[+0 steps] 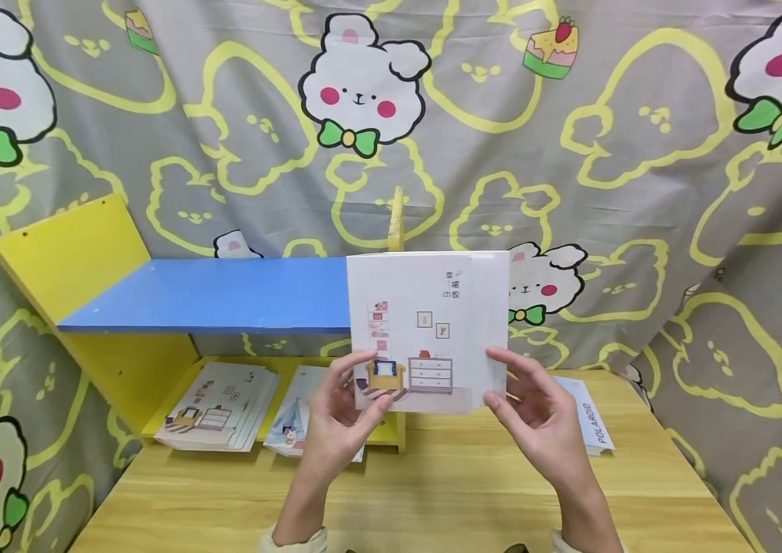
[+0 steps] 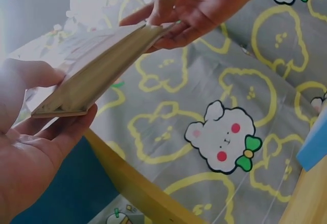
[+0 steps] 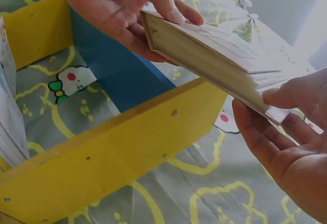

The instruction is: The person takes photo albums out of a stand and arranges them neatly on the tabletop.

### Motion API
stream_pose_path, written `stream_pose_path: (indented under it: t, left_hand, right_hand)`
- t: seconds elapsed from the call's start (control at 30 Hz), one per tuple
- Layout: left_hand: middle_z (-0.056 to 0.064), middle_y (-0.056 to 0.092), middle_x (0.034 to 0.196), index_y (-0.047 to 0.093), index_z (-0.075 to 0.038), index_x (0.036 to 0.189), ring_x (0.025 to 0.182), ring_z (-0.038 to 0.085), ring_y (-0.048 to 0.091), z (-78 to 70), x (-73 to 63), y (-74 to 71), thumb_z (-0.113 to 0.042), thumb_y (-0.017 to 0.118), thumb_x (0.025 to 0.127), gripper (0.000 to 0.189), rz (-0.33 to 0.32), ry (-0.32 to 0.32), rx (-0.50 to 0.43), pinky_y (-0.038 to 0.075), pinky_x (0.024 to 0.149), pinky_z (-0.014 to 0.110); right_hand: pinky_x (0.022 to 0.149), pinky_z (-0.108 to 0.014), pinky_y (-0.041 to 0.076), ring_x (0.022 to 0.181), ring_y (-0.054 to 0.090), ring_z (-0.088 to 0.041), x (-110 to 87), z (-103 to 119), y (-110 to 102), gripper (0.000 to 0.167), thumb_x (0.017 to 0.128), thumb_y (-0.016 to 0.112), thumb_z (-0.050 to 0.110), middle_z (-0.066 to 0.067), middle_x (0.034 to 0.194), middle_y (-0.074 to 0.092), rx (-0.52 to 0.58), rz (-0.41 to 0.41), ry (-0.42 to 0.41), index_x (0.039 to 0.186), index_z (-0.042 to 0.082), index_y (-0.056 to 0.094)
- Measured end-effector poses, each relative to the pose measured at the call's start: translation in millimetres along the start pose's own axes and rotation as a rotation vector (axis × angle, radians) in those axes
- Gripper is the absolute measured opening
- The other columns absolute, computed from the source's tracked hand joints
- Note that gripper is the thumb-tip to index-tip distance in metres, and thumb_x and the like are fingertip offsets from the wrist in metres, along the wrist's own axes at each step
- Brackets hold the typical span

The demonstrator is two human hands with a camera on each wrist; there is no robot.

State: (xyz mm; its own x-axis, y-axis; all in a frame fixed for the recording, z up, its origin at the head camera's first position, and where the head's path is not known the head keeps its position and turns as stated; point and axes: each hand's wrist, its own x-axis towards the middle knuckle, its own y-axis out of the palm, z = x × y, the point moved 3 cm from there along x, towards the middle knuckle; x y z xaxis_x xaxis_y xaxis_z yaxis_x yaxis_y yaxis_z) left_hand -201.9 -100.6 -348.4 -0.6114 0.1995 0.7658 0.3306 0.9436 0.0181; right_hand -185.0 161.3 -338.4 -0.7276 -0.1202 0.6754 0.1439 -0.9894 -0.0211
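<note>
A thick white book (image 1: 425, 315) is held up in front of the shelf, its cover toward the head camera. The cover carries drawings of a yellow armchair and a chest of drawers, with a few characters at upper right. My left hand (image 1: 342, 415) grips its lower left side, thumb on the cover and fingers behind. At the opposite side, my right hand (image 1: 536, 415) pinches the lower right edge the same way. Both wrist views show the book's thick edge (image 2: 97, 75) between the hands. Some pages (image 3: 268, 78) stand slightly apart near the right thumb.
A yellow-and-blue shelf (image 1: 225, 292) stands on the wooden table (image 1: 446, 491) at left. Two illustrated stacks, one with the armchair cover (image 1: 214, 407) and one with a tent (image 1: 290, 422), lie in its lower part. Behind the right hand lies a pale book marked POLAROID (image 1: 591, 422). Patterned cloth (image 1: 488, 153) hangs behind.
</note>
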Motion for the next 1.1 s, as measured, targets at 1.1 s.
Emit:
stream_pose_path:
  t: [1.1]
  left_hand:
    - [0.025,0.046,0.141,0.044,0.003,0.146,0.117,0.031,0.062,26.0,16.3,40.2,0.019,0.058,0.093,0.057,-0.026,0.007,-0.069,0.062,0.083,0.046]
  right_hand:
    - [0.086,-0.027,0.060,0.113,0.069,-0.025,-1.2,0,-38,0.056,0.083,0.056,-0.034,-0.022,0.140,0.058,0.080,-0.047,-0.112,0.137,-0.021,0.047]
